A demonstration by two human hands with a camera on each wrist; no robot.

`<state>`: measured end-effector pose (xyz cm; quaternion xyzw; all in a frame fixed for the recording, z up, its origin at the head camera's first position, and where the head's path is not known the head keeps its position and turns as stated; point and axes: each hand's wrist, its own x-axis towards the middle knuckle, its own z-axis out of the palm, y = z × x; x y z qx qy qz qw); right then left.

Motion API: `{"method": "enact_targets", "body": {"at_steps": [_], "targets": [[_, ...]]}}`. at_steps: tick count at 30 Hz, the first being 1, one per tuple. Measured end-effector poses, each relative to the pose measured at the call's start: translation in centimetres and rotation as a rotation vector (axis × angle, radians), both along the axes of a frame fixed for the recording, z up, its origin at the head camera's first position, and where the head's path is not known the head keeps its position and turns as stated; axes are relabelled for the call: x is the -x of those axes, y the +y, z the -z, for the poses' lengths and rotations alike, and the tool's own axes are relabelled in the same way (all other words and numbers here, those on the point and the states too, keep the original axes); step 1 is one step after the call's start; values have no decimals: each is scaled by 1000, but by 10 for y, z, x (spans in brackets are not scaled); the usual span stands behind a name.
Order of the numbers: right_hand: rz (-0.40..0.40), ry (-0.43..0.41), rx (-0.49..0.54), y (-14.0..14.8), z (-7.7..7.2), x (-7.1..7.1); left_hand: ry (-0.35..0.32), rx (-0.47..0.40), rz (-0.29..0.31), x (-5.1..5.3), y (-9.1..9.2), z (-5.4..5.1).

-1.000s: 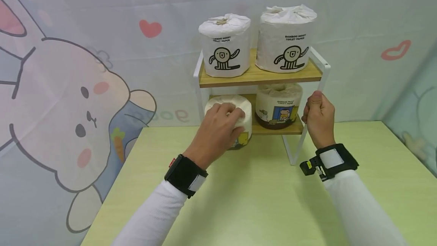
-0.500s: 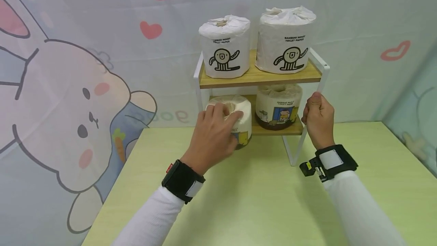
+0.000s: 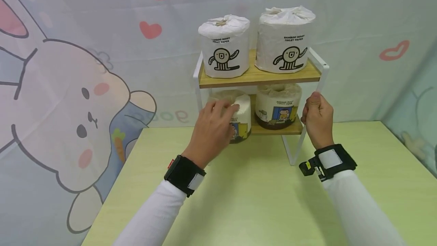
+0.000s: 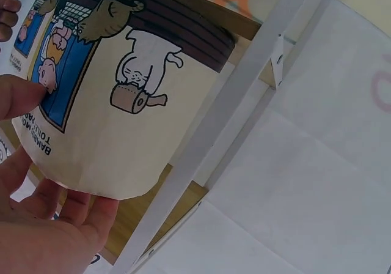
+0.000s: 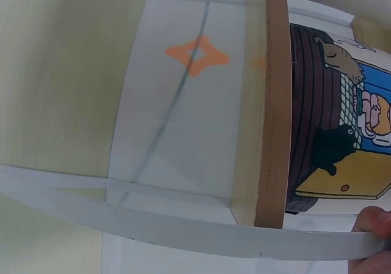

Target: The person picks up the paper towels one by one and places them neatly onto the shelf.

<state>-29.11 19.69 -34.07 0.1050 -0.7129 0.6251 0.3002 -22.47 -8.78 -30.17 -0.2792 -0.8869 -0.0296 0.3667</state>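
My left hand [image 3: 213, 130] grips the top of a cream-wrapped toilet paper roll [image 3: 241, 122] on the left of the rack's lower shelf. In the left wrist view, the thumb [image 4: 21, 96] lies against the printed wrapper and the fingertips [image 4: 73, 207] reach over the roll's top end. The hand covers part of the roll in the head view. My right hand [image 3: 319, 120] holds the white metal side frame [image 3: 322, 79] of the two-tier rack. Beside that hand, a matching toilet paper roll [image 3: 278, 107] stands upright on the lower shelf.
Two white toilet paper rolls, a left one [image 3: 223, 50] and a right one [image 3: 285, 41], stand on the wooden upper shelf [image 3: 263, 81]. The rack stands on a pale green table [image 3: 259, 200], before a printed cloth backdrop [image 3: 170, 67].
The roll under my left hand has moved back on the lower shelf and turned, so more of its blue picture shows. My right hand keeps its hold on the frame.
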Motion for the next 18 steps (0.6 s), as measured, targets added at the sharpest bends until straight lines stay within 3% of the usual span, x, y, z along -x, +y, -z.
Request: {"method": "enact_targets", "body": {"at_steps": [6,18], "targets": [[4,7,1,0,0,0,17,-1,11,9,-1,0],[-4,16,17,-1,0,-2,80,46,-60,34,1,0]]}}
